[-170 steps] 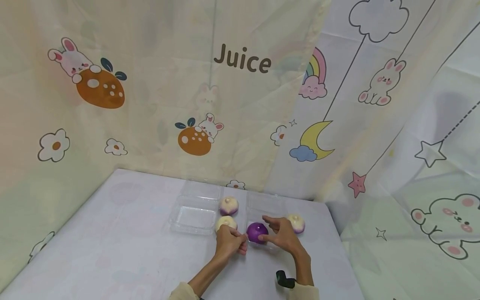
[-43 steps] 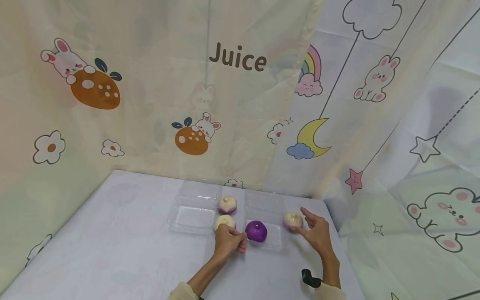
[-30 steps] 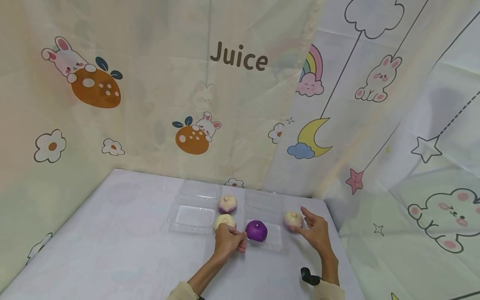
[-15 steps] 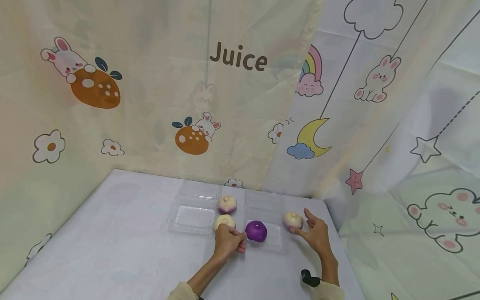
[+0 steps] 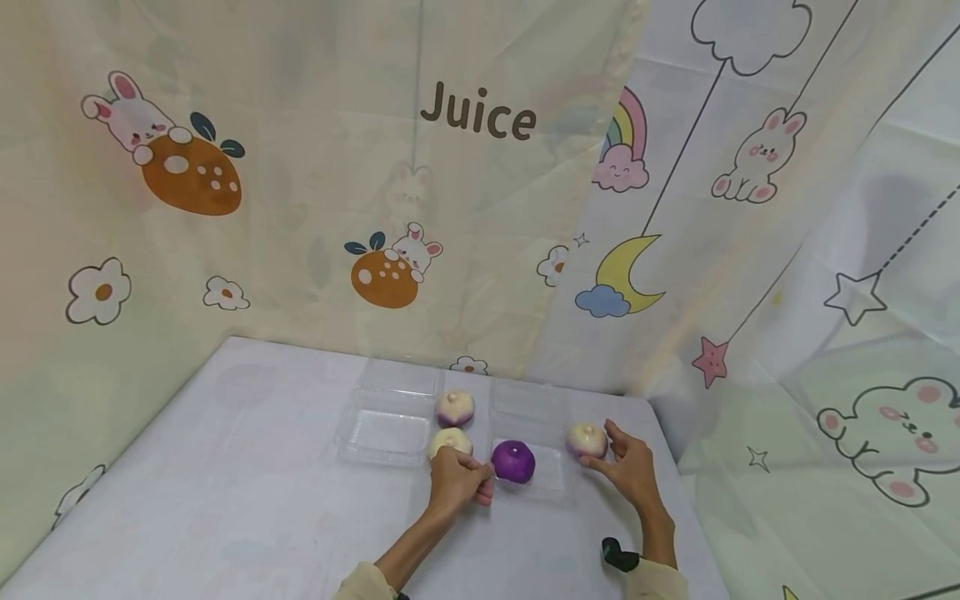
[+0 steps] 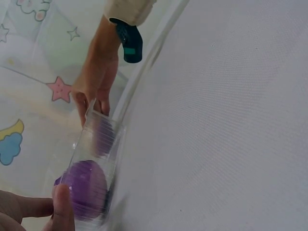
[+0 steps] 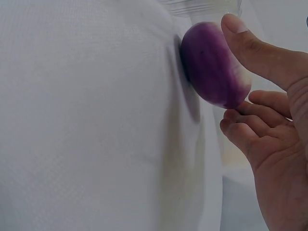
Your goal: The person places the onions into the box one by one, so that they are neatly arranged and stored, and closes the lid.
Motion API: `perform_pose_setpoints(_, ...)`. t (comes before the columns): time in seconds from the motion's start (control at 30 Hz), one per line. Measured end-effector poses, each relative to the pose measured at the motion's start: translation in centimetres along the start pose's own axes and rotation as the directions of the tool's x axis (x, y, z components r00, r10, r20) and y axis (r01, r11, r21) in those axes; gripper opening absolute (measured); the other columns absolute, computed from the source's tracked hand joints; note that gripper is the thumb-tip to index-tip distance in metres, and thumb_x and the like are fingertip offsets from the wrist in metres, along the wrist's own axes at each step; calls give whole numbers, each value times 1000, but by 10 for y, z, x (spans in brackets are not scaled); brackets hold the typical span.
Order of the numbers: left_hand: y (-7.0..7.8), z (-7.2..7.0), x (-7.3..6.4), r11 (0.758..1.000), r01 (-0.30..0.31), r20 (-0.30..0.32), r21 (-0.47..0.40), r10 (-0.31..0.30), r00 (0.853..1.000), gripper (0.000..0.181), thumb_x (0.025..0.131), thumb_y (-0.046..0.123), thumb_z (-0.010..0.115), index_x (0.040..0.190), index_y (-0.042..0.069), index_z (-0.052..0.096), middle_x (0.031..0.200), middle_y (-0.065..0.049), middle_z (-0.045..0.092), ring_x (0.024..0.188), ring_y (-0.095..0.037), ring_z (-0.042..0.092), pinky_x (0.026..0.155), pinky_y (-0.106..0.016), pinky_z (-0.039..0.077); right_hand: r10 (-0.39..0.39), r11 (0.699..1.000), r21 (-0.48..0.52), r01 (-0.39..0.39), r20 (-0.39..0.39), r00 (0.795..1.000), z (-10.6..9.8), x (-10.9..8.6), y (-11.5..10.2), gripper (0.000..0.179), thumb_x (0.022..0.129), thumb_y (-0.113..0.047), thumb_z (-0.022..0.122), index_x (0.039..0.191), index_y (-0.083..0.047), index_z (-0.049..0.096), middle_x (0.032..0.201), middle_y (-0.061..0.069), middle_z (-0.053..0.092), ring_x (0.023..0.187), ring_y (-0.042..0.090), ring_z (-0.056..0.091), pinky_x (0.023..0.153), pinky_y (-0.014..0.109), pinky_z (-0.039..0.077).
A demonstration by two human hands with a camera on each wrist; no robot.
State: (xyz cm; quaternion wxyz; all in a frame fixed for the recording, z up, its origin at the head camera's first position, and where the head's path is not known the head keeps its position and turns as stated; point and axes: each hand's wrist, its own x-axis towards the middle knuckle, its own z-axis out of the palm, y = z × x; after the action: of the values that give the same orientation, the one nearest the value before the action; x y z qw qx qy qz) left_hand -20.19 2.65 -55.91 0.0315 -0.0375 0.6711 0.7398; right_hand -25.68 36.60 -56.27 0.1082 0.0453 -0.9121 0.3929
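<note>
A purple onion (image 5: 513, 461) sits in the front part of the clear plastic box (image 5: 551, 482) on the right. My left hand (image 5: 454, 485) pinches this box's left edge between thumb and finger, close beside the onion. At the right of the box a white-and-purple turnip (image 5: 587, 440) stands on the table, its pale nubbed top up. My right hand (image 5: 632, 471) holds that turnip from its right side, the thumb in front and the fingers behind. In the right wrist view the turnip's purple underside (image 7: 209, 62) shows, with the thumb (image 7: 260, 53) across its pale part.
A second clear box (image 5: 390, 435) lies with its lid laid back on the left. Two more pale turnips stand between the boxes, one at the back (image 5: 455, 408) and one in front (image 5: 451, 443), partly behind my left hand. A printed curtain (image 5: 300, 250) hangs behind the table.
My right hand has left the purple onion in the box and moved right to the turnip; lately its fingers have drawn in closer around it. My left hand has kept its place.
</note>
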Motion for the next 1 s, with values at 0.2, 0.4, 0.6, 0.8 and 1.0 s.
perform_pose_setpoints(0.2,0,0,0,1000,-2,3,-5,2,1000,17,93,-4,79,79,-12,74,61,-15,73,48,-13,70,50,-37,67,-4,1000,-15,4,5,1000,1,-1,-2,96,82,-22,98,155,15,46,161,32,48,143,52,57,113,51,52)
perform_pose_setpoints(0.4,0,0,0,1000,2,0,-3,-2,1000,17,93,-4,79,78,-11,74,61,-14,73,48,-13,71,50,-37,67,24,1000,-19,-24,12,1000,2,-1,1,97,84,-24,97,157,13,44,164,31,47,144,49,57,115,50,51)
perform_pose_setpoints(0.6,1,0,0,1000,-5,2,2,5,1000,17,93,-4,79,78,-11,75,61,-16,74,48,-14,71,50,-37,67,38,999,-14,-37,13,999,5,-2,1,95,85,-20,96,157,13,44,163,31,47,146,47,56,115,48,50)
perform_pose_setpoints(0.8,1,0,-1,1000,-4,-1,6,4,1000,17,93,-4,79,79,-11,74,61,-15,73,48,-13,71,50,-37,67,6,1000,-27,-6,-20,1000,9,-4,0,93,83,-18,97,154,16,47,156,34,54,141,47,59,112,50,50)
perform_pose_setpoints(1.0,2,1,-1,1000,-5,4,4,5,1000,16,93,-5,78,79,-12,74,62,-14,74,49,-13,71,50,-37,67,5,999,-41,-6,-19,1000,11,-4,4,94,83,-19,97,155,14,47,156,32,54,144,45,57,115,50,49)
